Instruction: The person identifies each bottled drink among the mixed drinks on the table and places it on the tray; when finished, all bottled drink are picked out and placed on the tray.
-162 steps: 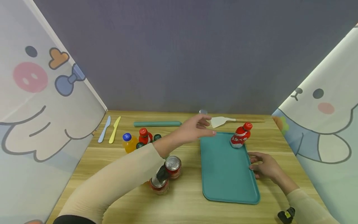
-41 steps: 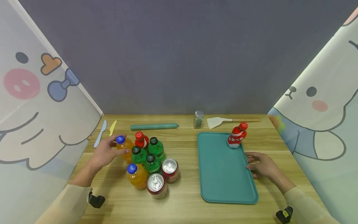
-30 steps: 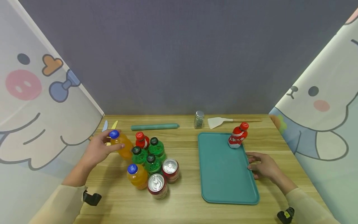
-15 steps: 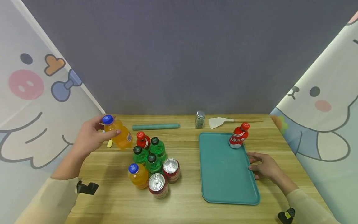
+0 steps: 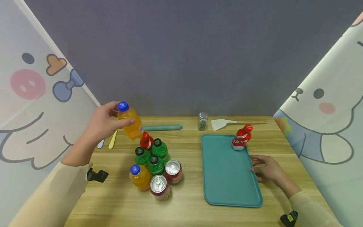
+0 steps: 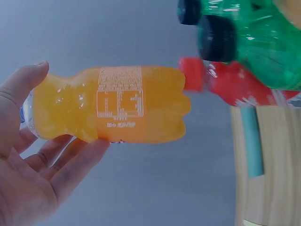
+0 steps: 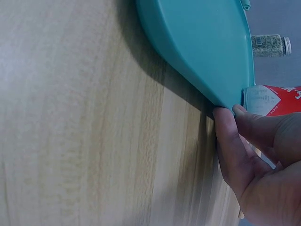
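My left hand [image 5: 106,121] grips a small orange drink bottle [image 5: 131,123] with a blue cap, held in the air above the back left of the table. In the left wrist view the thumb and fingers wrap its neck and upper body, and the bottle's printed label [image 6: 120,99] shows. At the right, my right hand [image 5: 267,168] pinches the right rim of a teal tray [image 5: 229,176], thumb on top and forefinger against its outer side. A red-capped bottle [image 5: 242,137] stands in the tray's far right corner.
Below the lifted bottle stand a red bottle [image 5: 146,142], several green bottles [image 5: 160,151], another orange bottle [image 5: 140,179] and two cans [image 5: 160,188]. Along the back lie a teal rod [image 5: 163,127], a shaker jar [image 5: 202,122], a spatula [image 5: 221,124] and a yellow knife [image 5: 112,140].
My left hand came back from the tray side, took the orange bottle from the group's far left, and raised it up, lately swinging right. My right hand stays at the tray rim.
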`<state>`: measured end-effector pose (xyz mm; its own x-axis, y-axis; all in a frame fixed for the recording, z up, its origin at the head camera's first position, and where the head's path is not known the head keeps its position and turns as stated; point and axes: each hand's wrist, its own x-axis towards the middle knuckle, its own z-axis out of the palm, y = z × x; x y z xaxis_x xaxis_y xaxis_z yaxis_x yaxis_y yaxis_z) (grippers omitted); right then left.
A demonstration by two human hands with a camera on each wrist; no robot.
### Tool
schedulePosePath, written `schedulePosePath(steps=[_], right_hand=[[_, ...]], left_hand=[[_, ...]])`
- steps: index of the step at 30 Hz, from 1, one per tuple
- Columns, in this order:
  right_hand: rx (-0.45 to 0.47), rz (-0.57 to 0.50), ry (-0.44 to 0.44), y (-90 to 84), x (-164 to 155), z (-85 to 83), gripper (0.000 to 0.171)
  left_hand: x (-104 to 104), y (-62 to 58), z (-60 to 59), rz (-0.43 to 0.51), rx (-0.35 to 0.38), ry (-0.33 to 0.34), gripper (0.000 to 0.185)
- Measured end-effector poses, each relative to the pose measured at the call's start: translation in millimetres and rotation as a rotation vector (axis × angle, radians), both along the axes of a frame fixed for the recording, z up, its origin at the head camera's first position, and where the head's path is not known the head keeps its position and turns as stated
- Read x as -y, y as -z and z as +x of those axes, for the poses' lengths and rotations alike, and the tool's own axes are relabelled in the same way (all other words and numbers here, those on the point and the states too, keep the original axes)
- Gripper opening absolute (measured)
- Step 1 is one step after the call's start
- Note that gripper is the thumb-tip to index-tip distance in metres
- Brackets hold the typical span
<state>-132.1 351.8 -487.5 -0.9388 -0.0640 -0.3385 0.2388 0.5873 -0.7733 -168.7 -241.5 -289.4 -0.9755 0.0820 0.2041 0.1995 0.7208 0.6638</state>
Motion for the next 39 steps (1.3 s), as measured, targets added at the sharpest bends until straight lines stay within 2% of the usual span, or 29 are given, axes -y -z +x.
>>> schedulePosePath(steps=[9, 15, 23, 31, 39], right_hand=[[-0.001, 0.011, 0.002, 1.9, 1, -1.1, 0.063], [0.001, 0.012, 0.004, 1.6, 2, -1.7, 0.063], [-0.005, 0.024, 0.002, 2.7, 2, -1.9, 0.063], [-0.007, 0.007, 0.005, 2.3, 1, -0.2, 0.063], [-0.006, 0.013, 0.008, 0.3, 1, 0.9, 0.063]], left_hand=[[-13, -16.3, -9.7, 0.039, 0.002, 0.001, 0.054], [-38, -25.7, -18.3, 0.076, 0.015, 0.062, 0.052], [-79, -29.8, -32.2, 0.107, 0.032, 0.151, 0.051], [-124, -29.0, -40.5, 0.152, 0.058, 0.227, 0.054], [-171, -17.7, -51.8, 0.141, 0.094, 0.288, 0.060]])
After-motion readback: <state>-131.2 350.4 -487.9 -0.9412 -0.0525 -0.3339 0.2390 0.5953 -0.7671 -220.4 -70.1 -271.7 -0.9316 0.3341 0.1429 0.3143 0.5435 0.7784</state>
